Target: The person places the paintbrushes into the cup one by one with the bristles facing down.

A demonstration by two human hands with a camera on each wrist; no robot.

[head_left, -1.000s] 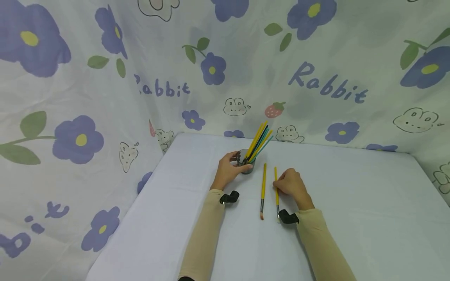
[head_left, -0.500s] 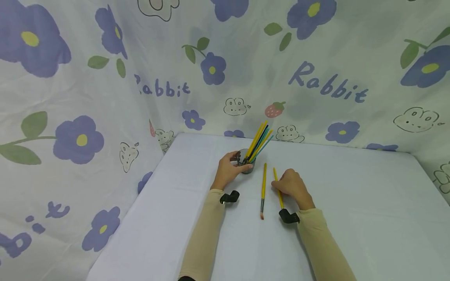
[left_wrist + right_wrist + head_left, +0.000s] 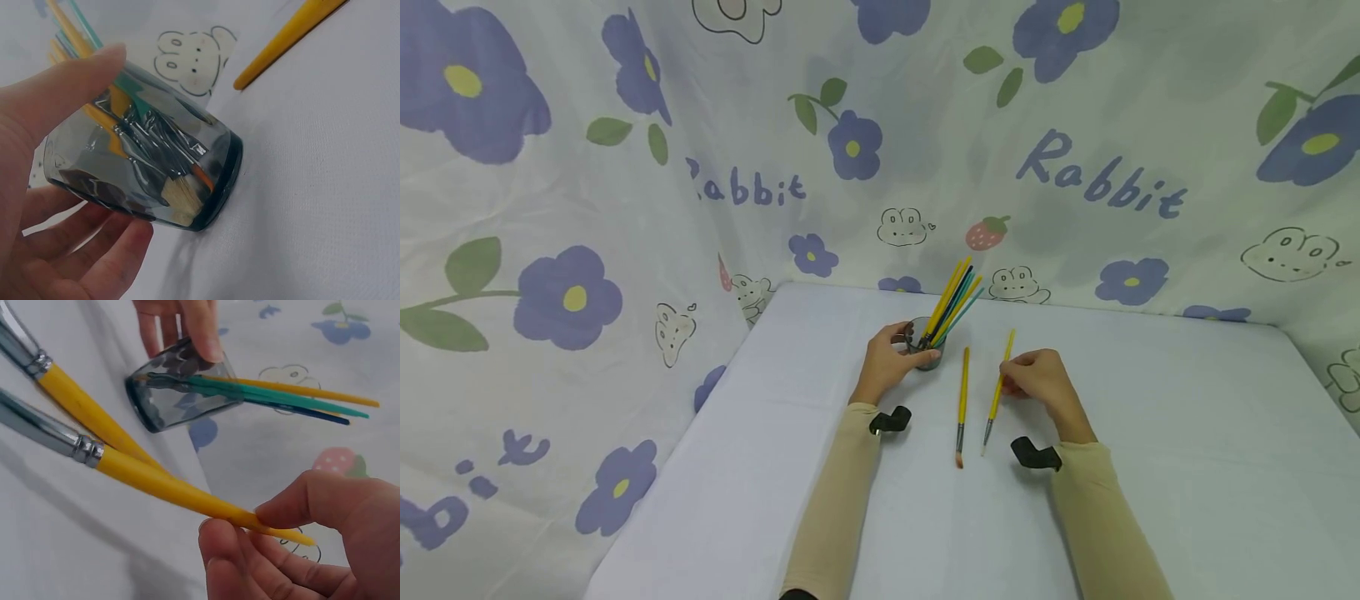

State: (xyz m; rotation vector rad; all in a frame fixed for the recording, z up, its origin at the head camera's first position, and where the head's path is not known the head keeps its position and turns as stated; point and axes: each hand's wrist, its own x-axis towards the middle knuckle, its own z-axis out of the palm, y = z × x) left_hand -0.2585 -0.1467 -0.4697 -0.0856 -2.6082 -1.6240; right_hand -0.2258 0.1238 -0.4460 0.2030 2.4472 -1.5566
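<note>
My left hand [image 3: 887, 362] grips a tinted glass cup [image 3: 206, 140] that stands on the table, thumb on one side and fingers round the other. Several paintbrushes [image 3: 953, 300] with yellow, teal and dark handles lean in it, bristles down, as the left wrist view shows. To the right, my right hand [image 3: 1037, 379] pinches a yellow-handled paintbrush [image 3: 169, 487] between thumb and fingertips near the handle's end, with its bristles pointing toward me. Between cup and right hand, a second yellow paintbrush [image 3: 962, 400] lies on the table, its brownish bristles nearest me.
A white cloth covers the table [image 3: 1187, 433]. Behind it and along the left hangs a curtain [image 3: 820, 183] printed with purple flowers, rabbits and lettering. Black wrist mounts [image 3: 1036, 454] sit at both sleeve cuffs.
My right hand has moved slightly right and away from me with the yellow paintbrush, whose handle end now tilts right. The left hand, the cup and the other paintbrush have stayed put.
</note>
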